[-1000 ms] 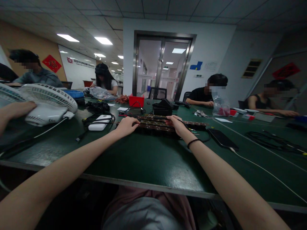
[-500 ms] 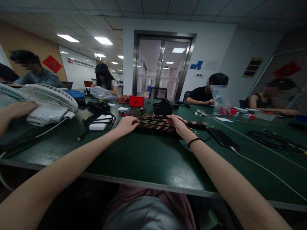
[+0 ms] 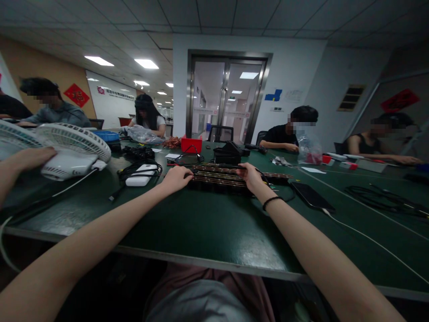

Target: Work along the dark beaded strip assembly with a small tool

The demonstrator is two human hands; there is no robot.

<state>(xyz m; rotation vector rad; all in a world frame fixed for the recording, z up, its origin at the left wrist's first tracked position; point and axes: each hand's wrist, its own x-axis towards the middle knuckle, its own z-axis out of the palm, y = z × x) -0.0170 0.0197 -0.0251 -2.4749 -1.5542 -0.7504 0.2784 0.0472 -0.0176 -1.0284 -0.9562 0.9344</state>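
Dark green worktable (image 3: pixel 208 223) under office ceiling lights, doors beyond. Near edge bare. Farther out, left hand (image 3: pixel 176 178) laid palm down, fingers loosely curled onto the left end of a bundle of dark strips (image 3: pixel 221 177) lying flat mid-table. Right hand (image 3: pixel 252 176) curled over the bundle's right part, fingers bent around it. Just right, a black phone (image 3: pixel 312 196); left, a white power bank (image 3: pixel 141 175) and white fan (image 3: pixel 72 147). Beyond, a red bin (image 3: pixel 191 145).

It was an assembly workshop in an office building: seated workers shared a long green bench (image 3: pixel 208 223) strewn with cables (image 3: pixel 378 197), near glass doors (image 3: pixel 228 100).
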